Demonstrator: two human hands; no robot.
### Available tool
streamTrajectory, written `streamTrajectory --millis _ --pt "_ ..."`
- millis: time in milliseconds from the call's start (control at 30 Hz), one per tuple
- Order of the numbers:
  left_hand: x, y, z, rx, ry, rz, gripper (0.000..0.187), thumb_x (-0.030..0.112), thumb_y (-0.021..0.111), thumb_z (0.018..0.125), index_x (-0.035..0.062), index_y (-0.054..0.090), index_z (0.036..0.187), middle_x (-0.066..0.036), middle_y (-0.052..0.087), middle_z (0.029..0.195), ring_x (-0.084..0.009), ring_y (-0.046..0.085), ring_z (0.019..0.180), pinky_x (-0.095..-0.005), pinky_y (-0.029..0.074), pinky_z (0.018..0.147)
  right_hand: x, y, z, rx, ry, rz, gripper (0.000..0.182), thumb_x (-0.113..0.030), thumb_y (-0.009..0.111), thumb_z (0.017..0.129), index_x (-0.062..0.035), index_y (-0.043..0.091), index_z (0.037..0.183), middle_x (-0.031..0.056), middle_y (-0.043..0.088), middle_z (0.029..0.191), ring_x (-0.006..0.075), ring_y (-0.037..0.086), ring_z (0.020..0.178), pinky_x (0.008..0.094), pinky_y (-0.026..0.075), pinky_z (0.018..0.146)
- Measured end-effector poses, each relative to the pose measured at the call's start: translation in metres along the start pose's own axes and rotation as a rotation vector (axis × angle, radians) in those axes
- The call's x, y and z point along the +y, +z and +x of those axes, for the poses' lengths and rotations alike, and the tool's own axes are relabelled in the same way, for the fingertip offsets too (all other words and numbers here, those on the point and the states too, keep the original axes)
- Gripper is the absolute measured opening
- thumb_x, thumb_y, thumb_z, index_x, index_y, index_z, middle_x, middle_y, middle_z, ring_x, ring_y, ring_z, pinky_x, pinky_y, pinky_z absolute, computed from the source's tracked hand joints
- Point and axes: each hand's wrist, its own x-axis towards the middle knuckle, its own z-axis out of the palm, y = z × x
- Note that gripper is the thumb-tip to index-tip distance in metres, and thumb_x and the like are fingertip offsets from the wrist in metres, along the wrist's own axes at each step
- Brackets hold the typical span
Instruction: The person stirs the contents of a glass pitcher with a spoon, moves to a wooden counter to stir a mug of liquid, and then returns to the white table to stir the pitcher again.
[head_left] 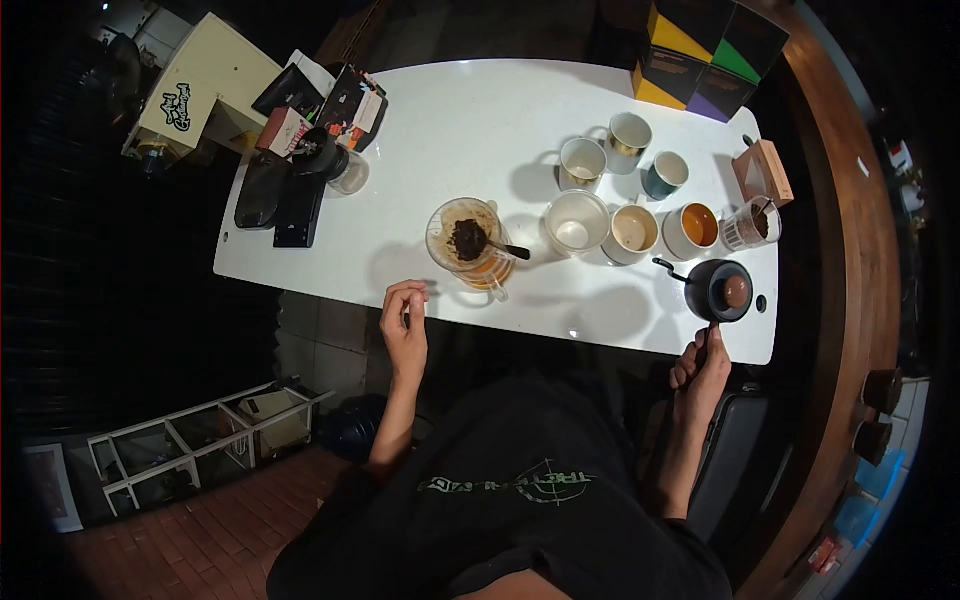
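Note:
My right hand [704, 370] is closed around the handle of a small black gooseneck kettle [704, 292] near the table's right front edge. The kettle has a brown knob on its lid, and its thin spout points left. My left hand [404, 325] is at the front edge with loosely curled fingers, thumb apart, nothing visible in it. Close by, a glass dripper [440, 232] holds a filter with dark coffee grounds [467, 240]. A black-handled spoon [512, 250] rests in the grounds. Under the dripper, a glass server [490, 275] contains amber liquid.
Right of the dripper stand a clear plastic cup [577, 228], a cream cup [631, 236], a cup with an orange inside [697, 226] and a glass of ground coffee [745, 230]. Behind are several mugs [583, 165] and patterned boxes [700, 60]. A grinder [345, 170] stands left.

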Motion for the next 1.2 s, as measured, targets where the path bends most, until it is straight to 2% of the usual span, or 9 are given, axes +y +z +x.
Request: streamTrajectory --millis 67,167,233,267,400,633,733,867,1200 --pt "-0.003 -0.003 0.009 0.003 0.005 -0.033 0.012 0.005 0.054 0.102 -0.0030 0.062 0.097 -0.009 0.063 0.107 -0.0162 0.061 0.093 -0.0291 0.049 0.085 -0.016 0.020 -0.008 -0.086 -0.004 -0.010 0.035 -0.041 0.049 0.107 -0.0122 0.048 0.088 -0.0062 0.032 0.056 0.0039 0.023 0.041 0.0241 0.017 0.039" --pt "-0.010 -0.005 0.019 -0.036 -0.019 -0.015 0.013 0.006 0.055 0.102 -0.0016 0.061 0.110 -0.011 0.063 0.114 -0.0186 0.062 0.103 -0.0306 0.050 0.090 -0.033 0.049 -0.013 -0.161 -0.024 -0.069 0.038 -0.040 0.048 0.107 -0.0099 0.048 0.085 -0.0053 0.033 0.054 0.0042 0.024 0.040 0.0230 0.020 0.037" --pt "-0.009 0.001 0.024 -0.092 -0.030 -0.051 0.029 0.009 0.058 0.101 -0.0001 0.056 0.128 -0.012 0.061 0.125 -0.0220 0.061 0.113 -0.0337 0.050 0.094 -0.035 0.066 -0.012 -0.212 -0.040 -0.115 0.036 -0.041 0.049 0.107 -0.0109 0.048 0.086 -0.0063 0.032 0.055 0.0037 0.024 0.040 0.0225 0.019 0.037" --pt "-0.022 0.000 0.025 -0.149 -0.026 -0.033 0.048 0.014 0.064 0.098 0.0013 0.048 0.141 -0.013 0.056 0.136 -0.0251 0.058 0.122 -0.0375 0.048 0.098 -0.036 0.074 -0.011 -0.260 -0.048 -0.153 0.035 -0.041 0.049 0.107 -0.0119 0.048 0.087 -0.0074 0.031 0.056 0.0031 0.023 0.040 0.0220 0.017 0.037" --pt "-0.023 0.008 0.033 -0.208 0.028 -0.022 0.064 0.021 0.073 0.092 0.0024 0.043 0.146 -0.015 0.051 0.141 -0.0293 0.051 0.131 -0.0410 0.045 0.103 -0.039 0.109 -0.005 -0.333 -0.085 -0.254 0.037 -0.041 0.050 0.106 -0.0116 0.047 0.085 -0.0071 0.033 0.055 0.0029 0.024 0.040 0.0225 0.019 0.036" --pt "-0.026 0.020 0.045 -0.292 0.119 0.010 0.080 0.020 0.084 0.081 0.0035 0.042 0.147 -0.017 0.046 0.145 -0.0344 0.044 0.138 -0.0458 0.038 0.113 -0.034 0.151 0.001 -0.377 -0.140 -0.372 0.038 -0.042 0.051 0.105 -0.0119 0.048 0.082 -0.0071 0.035 0.056 0.0029 0.027 0.041 0.0227 0.020 0.037" --pt "-0.025 0.023 0.043 -0.299 0.126 0.031 0.079 0.019 0.084 0.081 0.0023 0.043 0.146 -0.016 0.045 0.146 -0.0313 0.044 0.137 -0.0438 0.038 0.113 -0.035 0.158 0.004 -0.446 -0.108 -0.368 0.034 -0.033 0.049 0.108 -0.0085 0.053 0.085 -0.0063 0.038 0.061 0.0021 0.034 0.045 0.0212 0.025 0.038" --pt "-0.027 0.025 0.041 -0.292 0.163 0.055 0.079 0.019 0.086 0.078 0.0026 0.044 0.143 -0.018 0.047 0.144 -0.0355 0.046 0.135 -0.0468 0.040 0.111 -0.036 0.171 0.008 -0.477 -0.105 -0.412 0.035 -0.033 0.049 0.108 -0.0082 0.054 0.084 -0.0056 0.041 0.061 0.0018 0.034 0.045 0.0212 0.026 0.038" --pt "-0.016 0.020 0.036 -0.254 0.174 0.064 0.072 0.018 0.086 0.078 0.0022 0.050 0.139 -0.017 0.050 0.141 -0.0340 0.047 0.135 -0.0449 0.040 0.111 -0.035 0.190 0.026 -0.505 -0.156 -0.478 0.039 -0.032 0.048 0.109 -0.0069 0.053 0.079 -0.0040 0.044 0.058 0.0026 0.036 0.043 0.0219 0.026 0.038"
